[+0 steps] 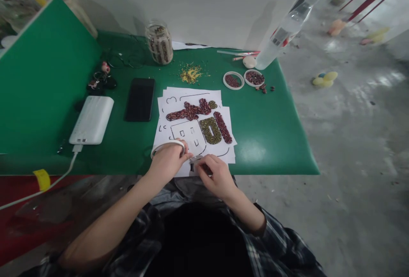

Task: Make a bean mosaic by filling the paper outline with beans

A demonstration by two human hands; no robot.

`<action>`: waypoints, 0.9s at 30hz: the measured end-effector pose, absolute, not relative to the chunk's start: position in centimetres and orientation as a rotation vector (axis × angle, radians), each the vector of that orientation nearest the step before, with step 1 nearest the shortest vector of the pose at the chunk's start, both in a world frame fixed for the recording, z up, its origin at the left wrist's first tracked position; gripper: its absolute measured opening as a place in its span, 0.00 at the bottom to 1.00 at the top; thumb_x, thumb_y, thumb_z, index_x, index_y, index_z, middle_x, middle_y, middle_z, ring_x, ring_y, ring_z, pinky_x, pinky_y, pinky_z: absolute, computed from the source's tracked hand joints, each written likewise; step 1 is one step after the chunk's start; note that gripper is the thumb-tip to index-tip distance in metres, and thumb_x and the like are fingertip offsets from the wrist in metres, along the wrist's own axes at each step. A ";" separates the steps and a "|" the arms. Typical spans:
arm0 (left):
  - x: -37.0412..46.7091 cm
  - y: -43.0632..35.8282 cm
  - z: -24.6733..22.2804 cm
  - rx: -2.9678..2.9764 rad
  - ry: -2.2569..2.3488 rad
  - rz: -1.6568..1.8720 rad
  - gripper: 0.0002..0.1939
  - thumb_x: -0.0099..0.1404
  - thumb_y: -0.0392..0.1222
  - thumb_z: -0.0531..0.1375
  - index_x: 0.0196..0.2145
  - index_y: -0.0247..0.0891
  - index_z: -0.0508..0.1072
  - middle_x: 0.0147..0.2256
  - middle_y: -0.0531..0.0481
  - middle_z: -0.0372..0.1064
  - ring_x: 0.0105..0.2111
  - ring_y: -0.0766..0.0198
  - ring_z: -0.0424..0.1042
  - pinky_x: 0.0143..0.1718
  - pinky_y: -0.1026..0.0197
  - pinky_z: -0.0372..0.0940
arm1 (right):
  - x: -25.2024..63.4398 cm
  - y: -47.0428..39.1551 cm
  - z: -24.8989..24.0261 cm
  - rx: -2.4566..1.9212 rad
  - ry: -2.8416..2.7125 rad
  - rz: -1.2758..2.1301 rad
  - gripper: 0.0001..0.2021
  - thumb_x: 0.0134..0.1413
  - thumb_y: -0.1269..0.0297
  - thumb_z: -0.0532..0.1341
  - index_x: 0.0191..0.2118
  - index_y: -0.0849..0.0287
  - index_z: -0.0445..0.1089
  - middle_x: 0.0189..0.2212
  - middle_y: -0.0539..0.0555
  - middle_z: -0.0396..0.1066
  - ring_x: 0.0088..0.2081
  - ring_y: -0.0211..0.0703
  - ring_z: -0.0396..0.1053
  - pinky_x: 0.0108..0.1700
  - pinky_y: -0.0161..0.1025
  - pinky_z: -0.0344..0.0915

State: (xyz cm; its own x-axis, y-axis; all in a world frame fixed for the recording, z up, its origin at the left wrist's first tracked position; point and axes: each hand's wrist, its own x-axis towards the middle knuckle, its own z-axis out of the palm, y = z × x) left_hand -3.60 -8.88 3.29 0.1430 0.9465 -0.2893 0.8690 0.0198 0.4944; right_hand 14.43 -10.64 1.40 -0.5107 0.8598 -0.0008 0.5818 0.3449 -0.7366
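Observation:
Fingers of my left hand (169, 160) are closed on a white ring-shaped roll of tape (168, 143) over the lower left of the paper sheets (232, 157). My right hand (217, 174) is pinched at the sheets' near edge, close to the left fingertips. A pale, clear strip (198, 158) shows between the two hands; it looks like the tape's end. Black outlines are drawn on the paper. Dark red beans (191, 111) fill a shape near its top, green beans (210, 131) a rounded one, small red beans (223, 127) a slanted bar. Something brownish under my right fingers is mostly hidden.
Two white lids of beans (233, 80) (254, 78) lie at the back right beside a plastic bottle (284, 34). Yellow bits (191, 74) are scattered before a glass jar (159, 42). A phone (139, 99) and a cabled white power bank (92, 120) lie left, near a green panel (41, 85).

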 end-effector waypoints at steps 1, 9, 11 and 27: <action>-3.6 -8.9 3.3 1.857 1.731 0.182 0.10 0.63 0.48 0.55 0.31 0.40 0.67 0.29 0.52 0.67 0.28 0.62 0.67 0.28 0.61 0.53 | 14.5 -10.6 1.3 -1.261 -2.230 0.975 0.05 0.56 0.70 0.53 0.31 0.59 0.63 0.29 0.54 0.66 0.33 0.42 0.62 0.36 0.37 0.60; -3.5 -8.6 3.3 1.850 1.744 0.122 0.10 0.63 0.48 0.55 0.30 0.40 0.66 0.27 0.52 0.68 0.28 0.61 0.67 0.27 0.61 0.53 | 14.8 -10.5 0.7 -1.129 -2.319 0.925 0.04 0.54 0.73 0.53 0.31 0.59 0.62 0.29 0.54 0.66 0.33 0.42 0.62 0.37 0.37 0.59; -3.4 -8.6 3.5 1.872 1.749 0.096 0.09 0.64 0.48 0.55 0.30 0.40 0.65 0.28 0.52 0.68 0.29 0.62 0.67 0.28 0.62 0.53 | 14.8 -10.5 0.5 -1.090 -2.342 0.908 0.05 0.54 0.73 0.52 0.31 0.59 0.62 0.29 0.54 0.66 0.33 0.42 0.61 0.37 0.38 0.59; -3.1 -9.0 3.7 2.207 1.658 -0.009 0.07 0.67 0.42 0.51 0.36 0.39 0.66 0.36 0.49 0.67 0.39 0.55 0.65 0.36 0.58 0.57 | 14.9 -10.5 0.1 -1.122 -2.120 0.981 0.04 0.52 0.74 0.54 0.30 0.59 0.61 0.27 0.52 0.64 0.32 0.40 0.61 0.34 0.36 0.58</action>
